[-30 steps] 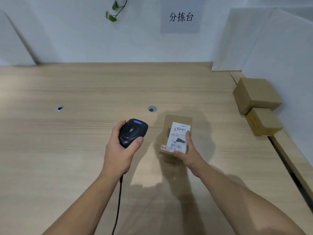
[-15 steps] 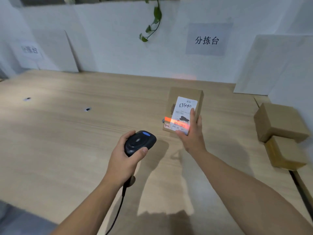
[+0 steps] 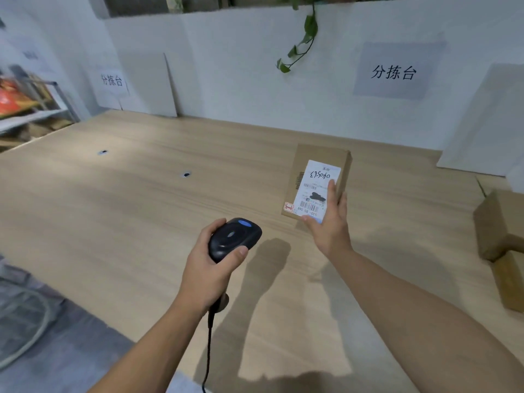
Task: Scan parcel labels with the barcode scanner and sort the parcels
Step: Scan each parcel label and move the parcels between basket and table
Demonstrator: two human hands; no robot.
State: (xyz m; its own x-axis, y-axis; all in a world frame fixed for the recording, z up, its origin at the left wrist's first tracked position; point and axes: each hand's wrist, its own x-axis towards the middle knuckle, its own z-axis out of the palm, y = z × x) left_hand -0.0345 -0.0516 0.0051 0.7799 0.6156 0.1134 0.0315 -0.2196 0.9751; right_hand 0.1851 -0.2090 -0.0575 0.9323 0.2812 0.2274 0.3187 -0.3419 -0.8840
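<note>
A small cardboard parcel (image 3: 319,160) with a white shipping label (image 3: 314,191) is held above the wooden table (image 3: 127,211), label up. My right hand (image 3: 330,222) grips its near right corner, thumb along the bottom edge and fingers up the right side. My left hand (image 3: 209,268) holds the black barcode scanner (image 3: 234,239) by its handle, a little left of and below the parcel. The scanner's cable (image 3: 208,350) hangs down towards me. No red scan line shows on the label.
Two cardboard boxes (image 3: 499,231) lie at the table's right edge. White partition boards (image 3: 482,120) lean at the back right, with paper signs (image 3: 394,72) on the back wall. A metal shelf (image 3: 25,109) stands off the table's left. The table's near left edge drops to the floor.
The view has swung left and up. The red scan line on the label half a second ago is gone. The parcel stays in my right hand, the scanner in my left.
</note>
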